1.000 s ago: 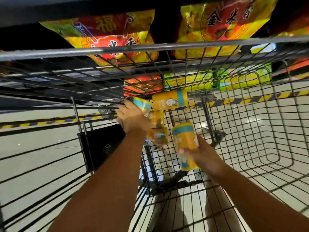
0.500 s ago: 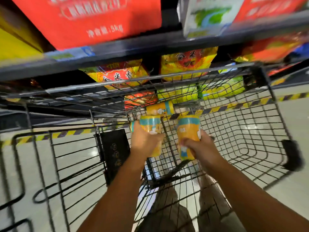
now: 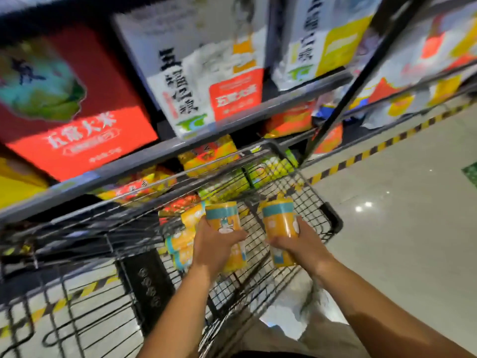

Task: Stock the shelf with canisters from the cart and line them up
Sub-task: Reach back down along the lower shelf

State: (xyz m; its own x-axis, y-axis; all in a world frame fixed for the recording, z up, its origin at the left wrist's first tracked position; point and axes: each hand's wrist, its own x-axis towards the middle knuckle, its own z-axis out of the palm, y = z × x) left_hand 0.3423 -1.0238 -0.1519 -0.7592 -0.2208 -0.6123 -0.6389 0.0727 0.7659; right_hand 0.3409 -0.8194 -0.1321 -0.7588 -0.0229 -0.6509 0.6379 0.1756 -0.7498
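Observation:
My left hand [image 3: 214, 245] grips a yellow canister with a teal band [image 3: 224, 218], held upright above the wire cart [image 3: 333, 223]. A second yellow canister of the same kind [image 3: 280, 223] stands upright in the grip of my right hand [image 3: 299, 244], a little to the right of the first. More yellow canisters [image 3: 180, 244] lie in the cart basket, just left of my left hand. The shelf edge [image 3: 180, 148] runs across the view above the cart.
Large rice bags [image 3: 77, 120] and white boxes [image 3: 206, 73] fill the shelf above. Bright yellow and red bags [image 3: 209, 156] sit on the lower shelf behind the cart. A dark shelf post [image 3: 343, 94] rises at the right. Yellow-black tape [image 3: 387, 146] edges the glossy floor.
Both hands have lifted their canisters up out of the cart basket, and my view has tilted up and rightward toward the shelves.

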